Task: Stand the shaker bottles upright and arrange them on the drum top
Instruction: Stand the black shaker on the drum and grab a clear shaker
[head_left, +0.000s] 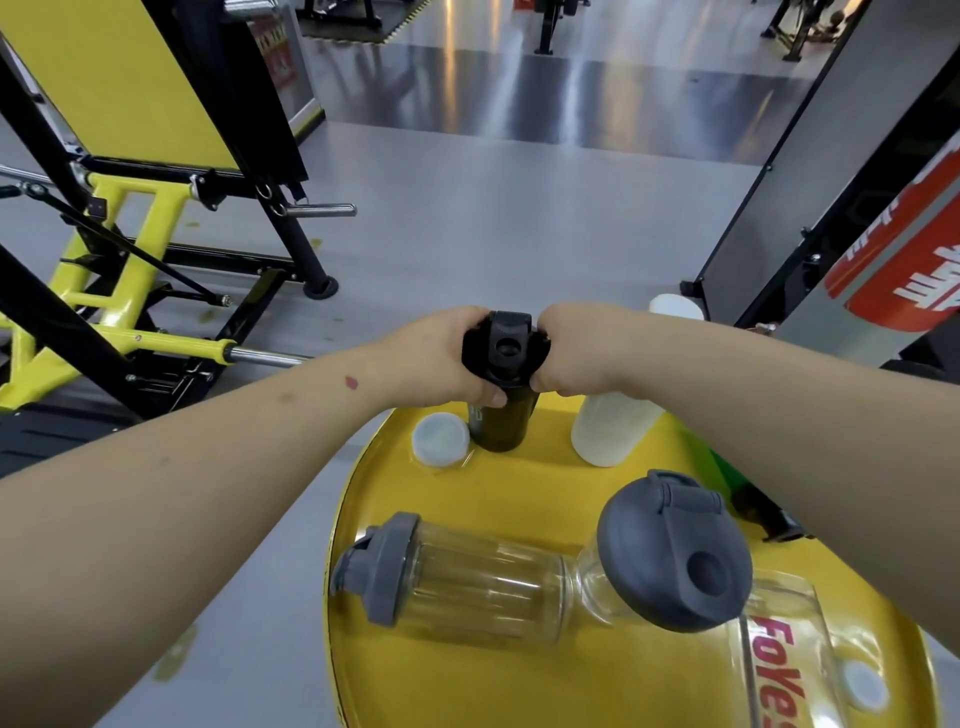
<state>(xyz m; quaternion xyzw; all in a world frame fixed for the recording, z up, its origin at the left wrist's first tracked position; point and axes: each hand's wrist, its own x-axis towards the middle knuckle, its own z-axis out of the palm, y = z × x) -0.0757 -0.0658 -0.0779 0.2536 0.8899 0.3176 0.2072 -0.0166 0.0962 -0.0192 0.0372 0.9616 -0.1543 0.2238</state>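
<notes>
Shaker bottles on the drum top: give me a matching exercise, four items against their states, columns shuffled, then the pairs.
Items:
1. dark bottle
2. clear ribbed bottle
3. white bottle
4. loose round cap

States:
A. lying on its side, grey lid on
B. lying flat beside the dark bottle
C. upright, lid gripped by the left hand and right hand
D. standing with no hand on it

Pairs: 1-C, 2-A, 3-D, 4-B

Bare yellow drum top (524, 483) lies open to you at centre, hemmed by the dark bottle (501, 421), white bottle (610, 428), small lid (440, 437) and two clear bottles (488, 582) nearer you.
</notes>
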